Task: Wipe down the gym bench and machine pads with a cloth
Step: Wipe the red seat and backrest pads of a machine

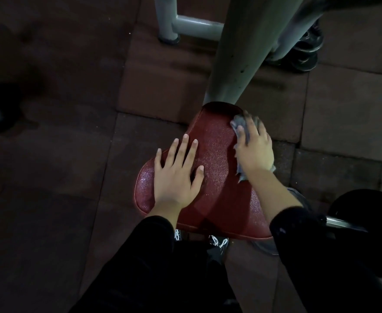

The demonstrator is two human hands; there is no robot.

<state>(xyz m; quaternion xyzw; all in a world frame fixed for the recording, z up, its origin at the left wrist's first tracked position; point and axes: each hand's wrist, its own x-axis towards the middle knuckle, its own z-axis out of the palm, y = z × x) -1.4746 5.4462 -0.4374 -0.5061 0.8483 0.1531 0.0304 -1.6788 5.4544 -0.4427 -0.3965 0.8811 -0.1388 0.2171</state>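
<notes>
Dark rubber floor tiles [50,154] fill most of the view. A thick grey-green steel post [248,48] of the gym machine slants down from the far edge and meets the far tip of a red, pebble-textured seat pad [217,154], which sits at centre and widens toward the near side. A thinner pale crossbar [194,24] joins the frame at the far side, and black weight plates [307,53] lie far right of the post. The left hand [176,175] rests flat on the pad's left half, fingers straight and spread. The right hand [255,150] presses a crumpled grey cloth [239,127] against the pad's right edge, fingers laid over it, slightly bent. Both wrists come out of black sleeves [154,240].
</notes>
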